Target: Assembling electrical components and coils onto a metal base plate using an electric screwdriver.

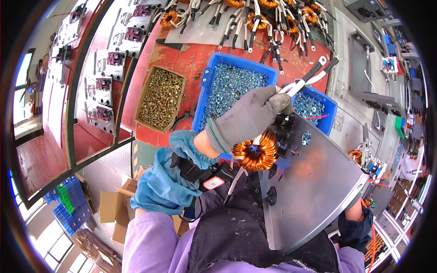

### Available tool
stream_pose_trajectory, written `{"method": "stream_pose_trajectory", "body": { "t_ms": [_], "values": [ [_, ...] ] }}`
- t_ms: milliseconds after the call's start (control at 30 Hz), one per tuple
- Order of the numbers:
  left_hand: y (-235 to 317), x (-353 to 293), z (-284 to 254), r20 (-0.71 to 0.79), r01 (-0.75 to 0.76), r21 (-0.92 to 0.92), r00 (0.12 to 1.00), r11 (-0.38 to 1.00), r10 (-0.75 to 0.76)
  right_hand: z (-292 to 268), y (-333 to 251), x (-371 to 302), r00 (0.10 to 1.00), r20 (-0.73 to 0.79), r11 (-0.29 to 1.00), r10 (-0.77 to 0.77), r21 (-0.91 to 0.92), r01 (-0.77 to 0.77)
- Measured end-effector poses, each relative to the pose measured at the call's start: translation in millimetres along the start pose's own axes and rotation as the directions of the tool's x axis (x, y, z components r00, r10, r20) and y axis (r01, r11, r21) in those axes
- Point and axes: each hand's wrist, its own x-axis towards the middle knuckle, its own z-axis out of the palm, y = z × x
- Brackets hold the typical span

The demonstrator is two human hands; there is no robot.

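My left hand (248, 111), in a grey glove, is closed around white cables (296, 87) with black sleeved ends and a ring lug. Just below that hand sits a copper-wound ring coil (256, 154), beside black parts at the panel's edge. A grey sheet-metal panel (314, 175) leans over my lap, tilted, with small holes and a black round knob near its left side. My right hand (355, 213) is at the panel's right edge; the panel hides its fingers.
On the red bench (200, 51) stand a cardboard box of brass-coloured screws (161, 99), a blue bin of nuts (234, 86) and a smaller blue bin (330, 109). Several ring coils (257, 22) with cables lie at the back. Racked assemblies (104, 86) stand left.
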Motion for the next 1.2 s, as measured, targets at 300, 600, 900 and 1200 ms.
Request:
{"method": "stream_pose_trajectory", "body": {
  "t_ms": [300,600,900,1200],
  "values": [
    [10.9,0.3,10.5,-0.147,-0.140,0.375,0.967,0.916,0.208,-12.3,1.3,0.8,0.998,-0.067,0.961,-0.004,-0.277,-0.015],
    [18.8,-0.1,18.3,-0.156,-0.074,0.437,0.975,0.896,0.156,-13.8,1.9,6.3,0.997,-0.061,0.967,-0.043,-0.252,0.026],
    [-40.9,13.6,-9.7,-0.495,-0.060,0.086,0.863,0.994,0.095,-2.1,19.0,9.9,0.981,-0.123,0.956,-0.149,-0.270,0.111],
    [-165.4,-15.9,-23.7,-0.407,0.445,0.818,0.895,0.365,-0.181,4.8,32.5,2.2,0.984,-0.118,0.962,-0.133,-0.255,0.099]
  ]
}}
